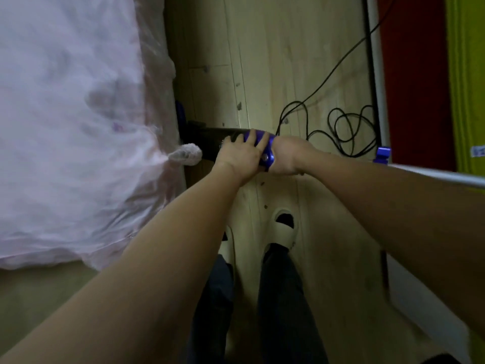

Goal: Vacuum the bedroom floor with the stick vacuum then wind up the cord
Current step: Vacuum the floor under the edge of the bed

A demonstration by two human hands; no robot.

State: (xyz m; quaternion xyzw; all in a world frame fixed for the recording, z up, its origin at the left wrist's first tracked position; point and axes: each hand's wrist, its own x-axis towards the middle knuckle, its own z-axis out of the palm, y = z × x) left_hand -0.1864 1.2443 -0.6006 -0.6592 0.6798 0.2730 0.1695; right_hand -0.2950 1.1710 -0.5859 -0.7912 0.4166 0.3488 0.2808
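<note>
Both my hands were on the vacuum body, a blue and black unit lying across the wood floor just beside the bed edge. My left hand lay flat on top of it, fingers spread and fairly straight, pressing on the black and blue casing, not curled round anything. My right hand was wrapped round the blue end of the body, fingers curled under and out of sight, so it gripped it; how tight, I could not tell.

The black front part of the vacuum ran under the pink bed cover, near a white knotted corner of fabric hanging there. The black cord lay loose on the floor in several loops to the right of my hands, with 1 strand running up toward the far wall.

A metal tube with a blue fitting crossed above my right forearm. My 2 feet in pale slippers stood on the floor below the hands. Red and yellow-green panels sat along the right side.
</note>
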